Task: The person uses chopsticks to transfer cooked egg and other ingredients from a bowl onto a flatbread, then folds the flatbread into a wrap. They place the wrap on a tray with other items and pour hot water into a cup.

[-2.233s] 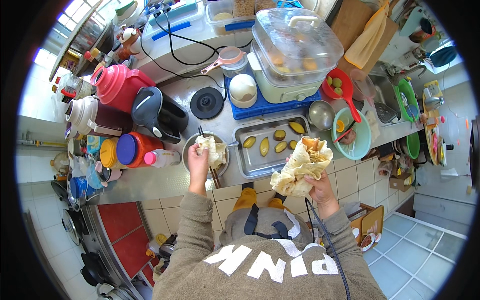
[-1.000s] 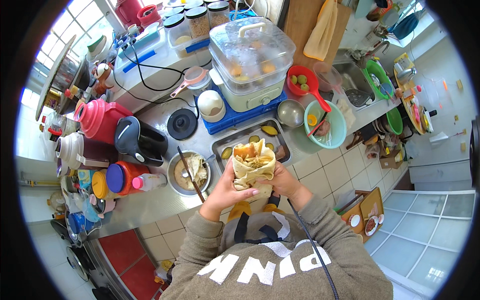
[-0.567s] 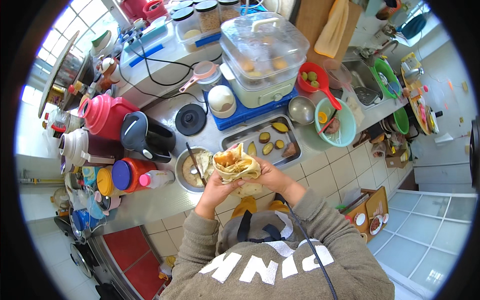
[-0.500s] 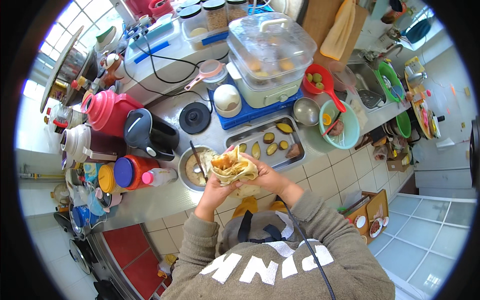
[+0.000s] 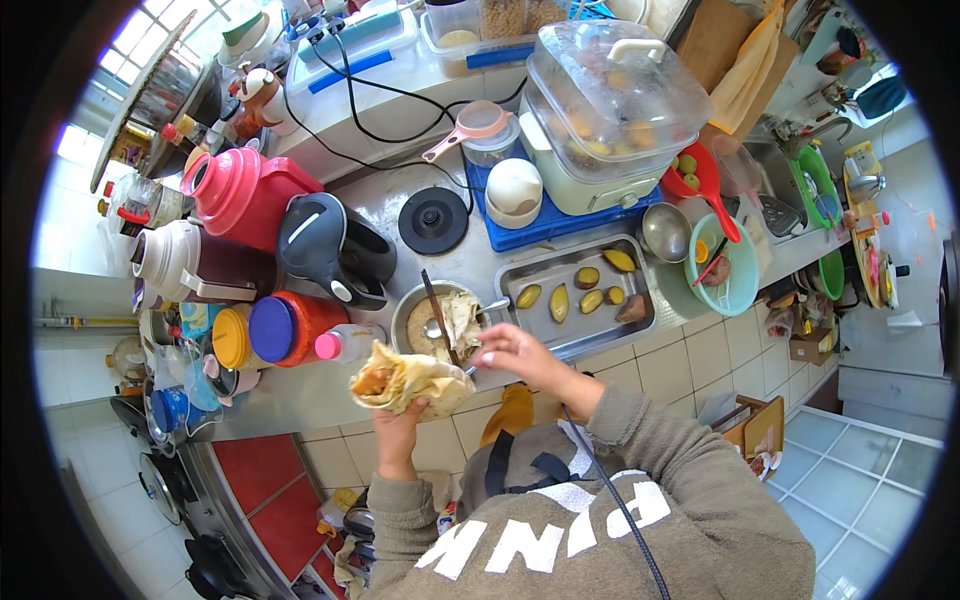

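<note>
A rolled flatbread wrap, its open end showing orange-brown filling, is gripped from below by my left hand. My right hand is off the wrap, fingers apart with nothing in them, beside the right rim of a metal bowl. In that bowl lie a pale, torn piece of flatbread, dark chopsticks and a metal spoon. To its right, a steel tray bears several yellow-brown halved pieces of food, perhaps sweet potato.
Behind the tray, a lidded food steamer and a white egg-shaped device stand on a blue base. A black kettle, a red-pink jug and several jars are at left. A teal basin and red strainer are at right.
My right hand has let go of the wrap and opened near the bowl. My left hand has carried the wrap leftward and tilted it. The whole view has shifted, moving the counter things rightward.
</note>
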Available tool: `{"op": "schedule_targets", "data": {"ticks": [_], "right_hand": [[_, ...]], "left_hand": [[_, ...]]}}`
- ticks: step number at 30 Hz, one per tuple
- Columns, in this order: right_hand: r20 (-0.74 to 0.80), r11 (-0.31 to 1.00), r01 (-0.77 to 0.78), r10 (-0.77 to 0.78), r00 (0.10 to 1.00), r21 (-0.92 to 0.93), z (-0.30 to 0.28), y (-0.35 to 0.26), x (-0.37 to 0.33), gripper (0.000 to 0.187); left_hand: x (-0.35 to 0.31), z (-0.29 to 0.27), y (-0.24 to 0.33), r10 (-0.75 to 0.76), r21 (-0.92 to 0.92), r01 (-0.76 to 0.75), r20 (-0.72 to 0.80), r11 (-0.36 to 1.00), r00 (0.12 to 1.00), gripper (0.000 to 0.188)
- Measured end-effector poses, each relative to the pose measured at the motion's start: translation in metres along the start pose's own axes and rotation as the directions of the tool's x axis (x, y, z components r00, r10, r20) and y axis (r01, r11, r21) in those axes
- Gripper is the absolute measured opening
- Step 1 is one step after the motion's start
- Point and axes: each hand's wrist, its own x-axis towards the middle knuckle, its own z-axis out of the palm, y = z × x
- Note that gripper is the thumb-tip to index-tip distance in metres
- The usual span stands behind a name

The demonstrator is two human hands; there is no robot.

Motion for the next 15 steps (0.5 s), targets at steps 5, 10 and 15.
{"op": "schedule_targets", "data": {"ticks": [5,10,15], "right_hand": [[-0.229,0.882,-0.471,0.455,0.86,-0.014,-0.024,0.068,0.015,0.037],[-0.35,0.944,-0.304,0.243,0.905,-0.13,-0.009,0.087,0.044,0.038],[-0.473,0.975,-0.184,0.105,0.875,-0.123,0.005,0.095,0.061,0.025]], "left_hand": [[-0.003,-0.025,0.022,0.154,0.147,-0.143,-0.065,0.979,0.986,0.05],[0.008,-0.016,0.034,0.242,0.087,-0.234,-0.091,0.968,0.966,0.051],[0.018,-0.017,0.031,0.248,0.014,-0.247,-0.088,0.969,0.965,0.051]]}}
